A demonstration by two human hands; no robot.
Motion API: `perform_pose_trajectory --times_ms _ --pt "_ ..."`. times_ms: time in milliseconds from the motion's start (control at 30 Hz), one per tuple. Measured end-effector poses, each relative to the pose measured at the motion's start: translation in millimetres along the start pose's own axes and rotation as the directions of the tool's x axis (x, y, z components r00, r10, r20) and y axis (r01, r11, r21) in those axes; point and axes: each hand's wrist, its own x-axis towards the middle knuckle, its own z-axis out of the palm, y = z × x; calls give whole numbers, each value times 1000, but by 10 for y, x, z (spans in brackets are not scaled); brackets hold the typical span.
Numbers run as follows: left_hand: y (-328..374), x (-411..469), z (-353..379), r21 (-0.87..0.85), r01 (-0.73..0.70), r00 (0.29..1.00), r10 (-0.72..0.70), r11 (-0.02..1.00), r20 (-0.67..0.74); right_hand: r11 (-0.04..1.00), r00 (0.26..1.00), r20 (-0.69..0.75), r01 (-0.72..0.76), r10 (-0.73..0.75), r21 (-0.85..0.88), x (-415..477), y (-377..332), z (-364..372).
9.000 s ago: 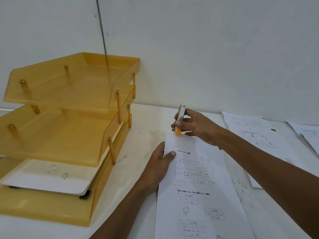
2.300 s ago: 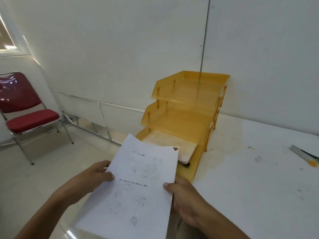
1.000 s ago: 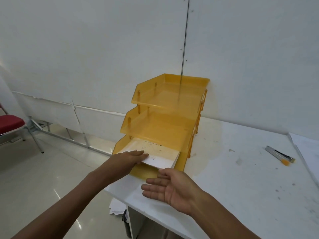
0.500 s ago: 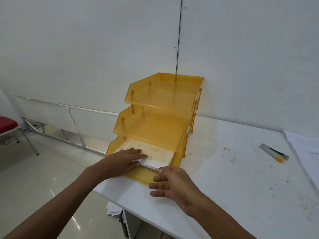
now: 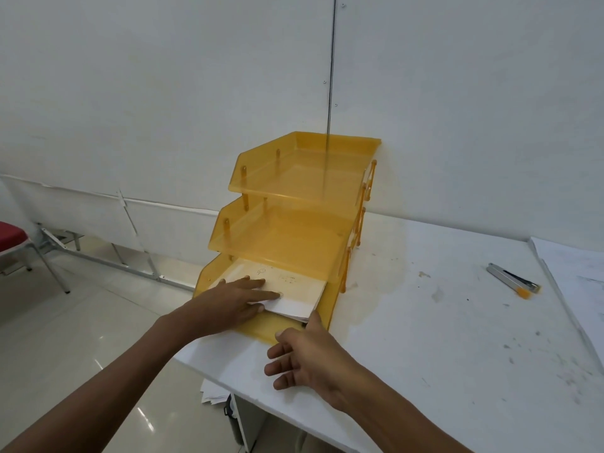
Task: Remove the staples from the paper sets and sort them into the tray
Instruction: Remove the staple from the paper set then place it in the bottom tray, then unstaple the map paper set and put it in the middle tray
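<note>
The tray (image 5: 258,163) was a three-tier rack of translucent amber plastic, upright at the table's left end, its back against the wall and its open fronts facing 7 o'clock. A stack of white printed paper sets (image 5: 294,287) lay flat in the bottom tier, its near edge jutting out over the front lip. Well off at the tray's 3 o'clock lay the staple remover (image 5: 513,282), silver, its orange tip pointing to 4 o'clock. Just past it lay more printed sheets (image 5: 575,273).

Chair (image 5: 9,235) cut by left edge; paper stack (image 5: 297,291) rear hidden under tray tier (image 5: 294,243)
</note>
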Motion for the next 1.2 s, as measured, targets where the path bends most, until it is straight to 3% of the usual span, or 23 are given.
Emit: perform_pose_trajectory --times_ms 233,333,467,633,767,900,1000,1067,1133,1200 --pt "170 9 -87 41 -84 994 86 996 -70 995 997 69 36 -30 -89 -294 -108 -348" --pt "507 -25 -251 19 -207 954 206 978 -220 963 982 18 188 -188 -195 -512 -245 -700" --pt "1240 4 -468 -260 -356 917 282 898 -281 911 924 -158 295 -349 -287 -715 -383 -1290" --pt "2054 427 -384 -574 -384 920 247 723 -304 882 849 -346 252 -399 -399 -967 -361 -2075" --pt "2709 949 -117 -763 -279 960 189 583 -207 841 767 -477 147 -429 -520 -1193 -243 -2701" --pt "3415 1393 199 -844 -158 980 189 512 -68 780 643 -605 -19 -470 -626 -1420 -62 -3398" --pt "3922 1648 396 -855 -68 983 181 514 30 732 535 -702 -206 -471 -649 -1570 65 -3929" --pt "4237 1825 501 -838 -27 983 166 544 76 676 465 -777 -409 -424 -613 -1678 119 -4289" --pt "4520 1969 574 -814 5 982 150 580 113 604 417 -845 -594 -335 -532 -1798 156 -4588" --pt "4714 2077 620 -793 7 984 135 609 113 572 393 -883 -674 -257 -466 -1879 191 -4790"
